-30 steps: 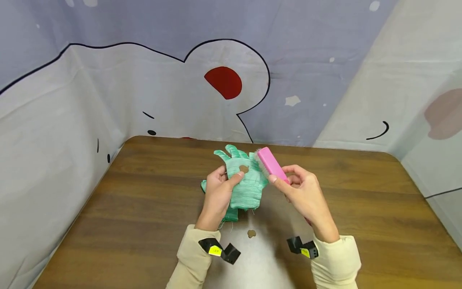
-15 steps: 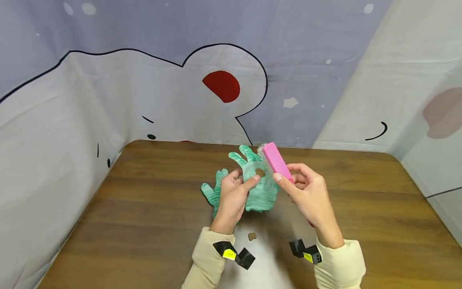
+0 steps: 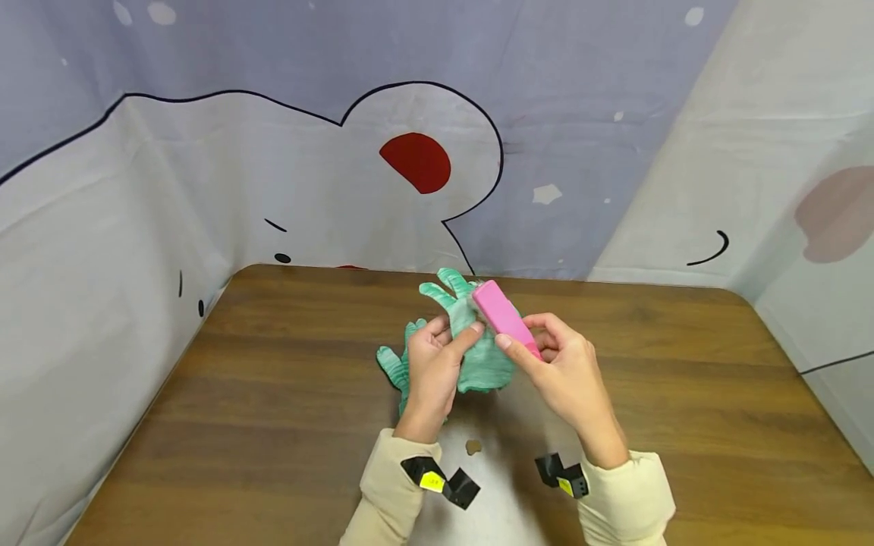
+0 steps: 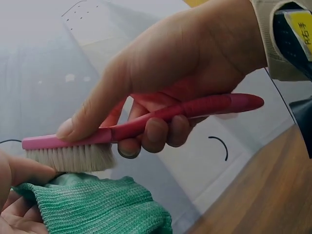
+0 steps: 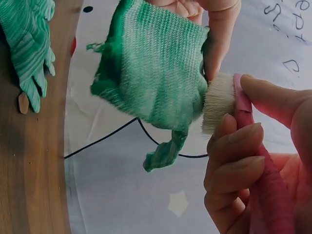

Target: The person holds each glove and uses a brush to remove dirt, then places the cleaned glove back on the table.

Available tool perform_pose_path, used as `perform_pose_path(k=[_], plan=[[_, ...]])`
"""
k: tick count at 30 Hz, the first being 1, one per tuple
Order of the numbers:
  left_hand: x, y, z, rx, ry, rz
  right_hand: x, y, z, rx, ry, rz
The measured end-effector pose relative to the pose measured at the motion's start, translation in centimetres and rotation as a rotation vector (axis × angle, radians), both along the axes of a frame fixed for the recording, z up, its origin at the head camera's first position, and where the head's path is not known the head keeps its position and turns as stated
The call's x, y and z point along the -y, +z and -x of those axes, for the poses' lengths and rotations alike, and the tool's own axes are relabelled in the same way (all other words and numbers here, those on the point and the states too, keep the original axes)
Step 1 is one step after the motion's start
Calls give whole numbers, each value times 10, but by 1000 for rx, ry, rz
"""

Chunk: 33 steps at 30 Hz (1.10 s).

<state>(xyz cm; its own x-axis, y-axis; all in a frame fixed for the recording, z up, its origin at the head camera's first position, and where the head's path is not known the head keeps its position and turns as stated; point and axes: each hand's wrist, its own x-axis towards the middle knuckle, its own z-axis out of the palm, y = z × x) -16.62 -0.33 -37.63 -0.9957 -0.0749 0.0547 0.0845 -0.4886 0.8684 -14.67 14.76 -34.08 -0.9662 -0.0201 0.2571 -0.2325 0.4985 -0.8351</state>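
Observation:
My left hand (image 3: 432,375) grips a green knit glove (image 3: 486,368) above the table, its thumb over the front and the other fingers behind. My right hand (image 3: 570,375) holds a pink brush (image 4: 161,117) by its red handle, thumb pressed along the brush's back. White bristles (image 4: 73,158) touch the glove close to my left thumb, as the left wrist view shows. From the head, the brush back (image 3: 504,312) hides part of the glove, including where its brown patch was seen. The glove's cuff (image 5: 105,73) hangs toward the right wrist camera.
A second green glove (image 3: 392,368) lies on the wooden table (image 3: 287,447), left of and partly behind my left hand. A small brown piece (image 3: 473,447) lies between my forearms. Printed cloth (image 3: 307,174) stands along the table's back and sides.
The held glove first moved right, uncovering the second glove, then slightly back left. The brush has come down and left over the glove, covering the brown patch.

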Motion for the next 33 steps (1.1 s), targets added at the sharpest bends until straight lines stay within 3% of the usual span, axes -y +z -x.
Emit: perform_pose_path(k=[14, 26, 33], plan=[[1, 4, 2, 67, 45, -100, -10, 2, 7, 36, 32, -111], [6, 2, 1, 107, 54, -73, -23, 5, 4, 52, 15, -215], [9, 3, 0, 107, 3, -22, -29, 8, 1, 18, 0, -212]])
